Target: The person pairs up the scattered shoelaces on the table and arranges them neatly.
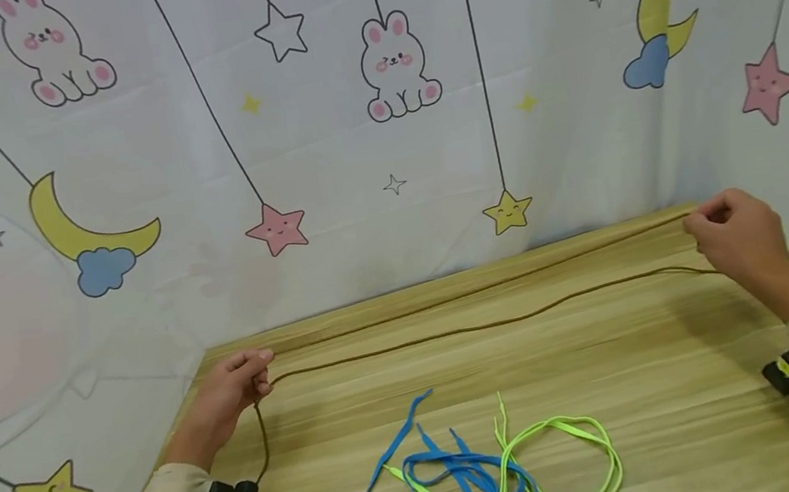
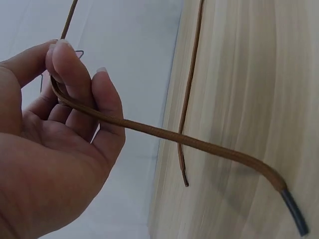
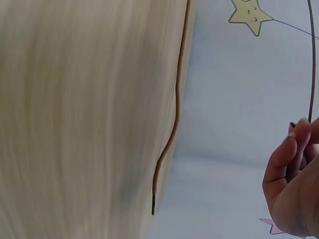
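A thin brown shoelace stretches in the air between both hands. My left hand pinches it near one end between thumb and fingertips. In the left wrist view, this end of the held shoelace runs across the fingers and hangs free, finishing in a dark tip. My right hand pinches the other end, and a small dark tip pokes out at the fingertips in the right wrist view. A second brown shoelace lies lengthwise on the table below, slightly wavy.
Nearer on the wooden table, a blue shoelace bundle overlaps bright green shoelaces in loose loops. Behind the table's far edge hangs a pale curtain printed with bunnies, stars and moons. A black camera sits on each wrist.
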`<state>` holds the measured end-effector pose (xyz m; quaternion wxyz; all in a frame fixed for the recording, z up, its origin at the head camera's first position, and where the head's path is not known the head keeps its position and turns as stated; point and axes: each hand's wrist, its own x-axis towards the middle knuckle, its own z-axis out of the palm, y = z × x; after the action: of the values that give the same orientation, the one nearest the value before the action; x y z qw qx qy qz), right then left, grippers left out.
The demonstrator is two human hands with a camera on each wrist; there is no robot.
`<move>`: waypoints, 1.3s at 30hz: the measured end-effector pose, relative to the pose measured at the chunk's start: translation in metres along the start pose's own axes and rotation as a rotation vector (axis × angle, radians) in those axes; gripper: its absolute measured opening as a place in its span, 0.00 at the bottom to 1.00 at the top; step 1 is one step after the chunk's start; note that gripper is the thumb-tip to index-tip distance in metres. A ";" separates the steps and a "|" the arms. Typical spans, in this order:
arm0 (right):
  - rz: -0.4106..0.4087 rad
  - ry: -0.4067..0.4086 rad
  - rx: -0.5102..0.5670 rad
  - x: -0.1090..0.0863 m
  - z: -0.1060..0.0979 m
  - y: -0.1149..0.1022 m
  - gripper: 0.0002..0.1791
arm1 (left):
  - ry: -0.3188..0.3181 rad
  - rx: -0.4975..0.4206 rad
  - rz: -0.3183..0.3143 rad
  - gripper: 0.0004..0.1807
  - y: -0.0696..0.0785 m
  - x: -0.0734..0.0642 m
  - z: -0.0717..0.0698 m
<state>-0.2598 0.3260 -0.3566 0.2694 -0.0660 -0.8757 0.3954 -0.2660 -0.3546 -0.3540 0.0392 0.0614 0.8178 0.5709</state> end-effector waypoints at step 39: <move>-0.309 -0.597 -0.500 0.027 -0.009 0.043 0.04 | -0.105 0.600 -0.072 0.11 -0.026 0.009 -0.018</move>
<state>-0.2818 0.3700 -0.3719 0.0355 0.1202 -0.9839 0.1275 -0.2785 -0.3790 -0.3718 0.0819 0.0705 0.9484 0.2980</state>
